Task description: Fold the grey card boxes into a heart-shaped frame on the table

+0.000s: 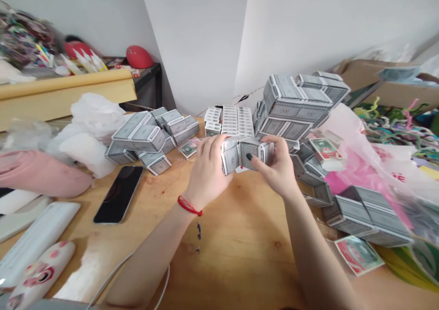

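Held up over the middle of the table is a small piece built of folded playing cards (247,153), grey-patterned backs facing out. My left hand (208,166) grips its left side, with a red string bracelet at the wrist. At the opposite end, my right hand (279,166) is closed round it, thumb pressed on the front face. Behind stand several white rows of folded cards (236,119). A card-block stack (146,136) lies to the left, and a taller one (297,102) rises on the right. One loose card box (189,148) lies near my left fingers.
A black-screened phone (118,195), a white keyboard (39,241) and a pink-patterned mouse (43,273) lie at left, with a white cable (113,273) near my left forearm. Further card blocks (368,214), a green-and-red card box (359,254) and plastic bags (356,150) crowd the right side.
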Available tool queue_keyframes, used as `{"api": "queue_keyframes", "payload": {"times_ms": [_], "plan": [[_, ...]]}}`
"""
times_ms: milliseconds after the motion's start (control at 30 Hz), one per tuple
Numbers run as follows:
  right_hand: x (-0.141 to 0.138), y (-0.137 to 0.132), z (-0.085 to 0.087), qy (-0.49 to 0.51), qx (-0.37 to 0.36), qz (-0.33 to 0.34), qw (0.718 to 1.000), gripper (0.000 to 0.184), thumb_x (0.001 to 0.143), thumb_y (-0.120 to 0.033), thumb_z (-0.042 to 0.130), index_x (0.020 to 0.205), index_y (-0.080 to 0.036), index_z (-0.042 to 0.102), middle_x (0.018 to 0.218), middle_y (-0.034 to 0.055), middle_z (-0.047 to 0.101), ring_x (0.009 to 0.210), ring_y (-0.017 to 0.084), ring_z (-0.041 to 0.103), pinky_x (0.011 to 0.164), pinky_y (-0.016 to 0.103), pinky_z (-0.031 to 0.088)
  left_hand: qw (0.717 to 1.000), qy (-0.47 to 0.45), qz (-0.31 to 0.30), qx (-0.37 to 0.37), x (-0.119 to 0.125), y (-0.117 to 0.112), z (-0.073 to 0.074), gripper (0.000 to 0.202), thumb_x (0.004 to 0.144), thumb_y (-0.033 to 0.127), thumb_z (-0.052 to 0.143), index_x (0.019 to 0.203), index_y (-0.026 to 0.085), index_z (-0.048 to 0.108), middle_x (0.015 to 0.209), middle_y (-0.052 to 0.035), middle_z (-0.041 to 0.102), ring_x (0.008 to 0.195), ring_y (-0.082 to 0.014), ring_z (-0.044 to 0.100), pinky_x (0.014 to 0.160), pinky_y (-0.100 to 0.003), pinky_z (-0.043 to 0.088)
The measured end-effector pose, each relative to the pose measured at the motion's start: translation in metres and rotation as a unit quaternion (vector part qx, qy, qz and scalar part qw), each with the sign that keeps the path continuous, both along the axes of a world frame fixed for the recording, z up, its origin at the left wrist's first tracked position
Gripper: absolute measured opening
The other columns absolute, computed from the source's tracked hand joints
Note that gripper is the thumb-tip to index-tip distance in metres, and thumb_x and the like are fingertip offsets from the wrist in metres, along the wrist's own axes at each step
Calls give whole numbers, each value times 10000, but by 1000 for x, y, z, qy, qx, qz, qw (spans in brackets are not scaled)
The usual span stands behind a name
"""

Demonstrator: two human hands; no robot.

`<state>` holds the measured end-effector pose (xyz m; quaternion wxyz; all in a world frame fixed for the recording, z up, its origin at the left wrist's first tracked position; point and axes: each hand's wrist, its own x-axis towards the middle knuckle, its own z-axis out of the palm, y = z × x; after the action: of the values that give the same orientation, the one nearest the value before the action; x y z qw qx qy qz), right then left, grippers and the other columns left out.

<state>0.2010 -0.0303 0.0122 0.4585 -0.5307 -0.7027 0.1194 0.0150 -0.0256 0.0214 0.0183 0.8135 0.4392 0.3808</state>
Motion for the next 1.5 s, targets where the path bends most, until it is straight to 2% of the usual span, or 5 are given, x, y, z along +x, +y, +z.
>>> {"api": "queue_keyframes", "payload": {"times_ms": [233, 1000, 1233, 1367, 1500], "plan": [[-4, 0, 3, -25, -16, 82, 996, 354, 730, -211, 561, 1079, -270, 547, 1137, 58, 505, 1095, 230, 481, 948, 422, 391, 995, 61, -75, 8, -10, 3, 9, 557, 696, 100, 562, 1206, 194, 358, 1226, -88, 461, 1197, -267, 373, 1015, -464, 352], [3, 4, 0, 35, -61, 63, 996, 322, 713, -229, 594, 1031, -270, 617, 1087, 40, 591, 1065, 220, 531, 952, 410, 395, 988, -3, -152, -36, -22, 10, 11, 615, 692, 296, 685, 1209, 244, 356, 1276, -90, 426, 1242, -249, 371, 1048, -450, 332], [-9, 7, -10, 169, -117, 29, 978, 351, 732, -328, 602, 1075, -261, 622, 1141, 43, 604, 1058, 224, 548, 937, 412, 405, 977, -182, -63, -97, -15, 19, -14, 1001, 629, 326, 730, 1337, 272, 25, 1341, -152, 319, 1229, -236, 393, 928, -376, 453], [-18, 7, -17, 192, -190, 63, 961, 363, 790, -396, 536, 1117, -258, 612, 1150, 30, 616, 1089, 244, 541, 956, 435, 390, 956, -253, -39, -142, -15, 26, -26, 726, 736, 212, 602, 1321, 266, 176, 1294, -125, 402, 1124, -201, 506, 865, -343, 496], [-18, 9, -19, 198, -242, 116, 943, 382, 816, -441, 501, 1139, -263, 599, 1215, 9, 579, 1190, 244, 465, 1021, 440, 321, 954, -186, -122, -200, -22, 29, -29, 680, 678, 166, 624, 1292, 217, 339, 1284, -118, 446, 1144, -231, 497, 897, -346, 484]]}}
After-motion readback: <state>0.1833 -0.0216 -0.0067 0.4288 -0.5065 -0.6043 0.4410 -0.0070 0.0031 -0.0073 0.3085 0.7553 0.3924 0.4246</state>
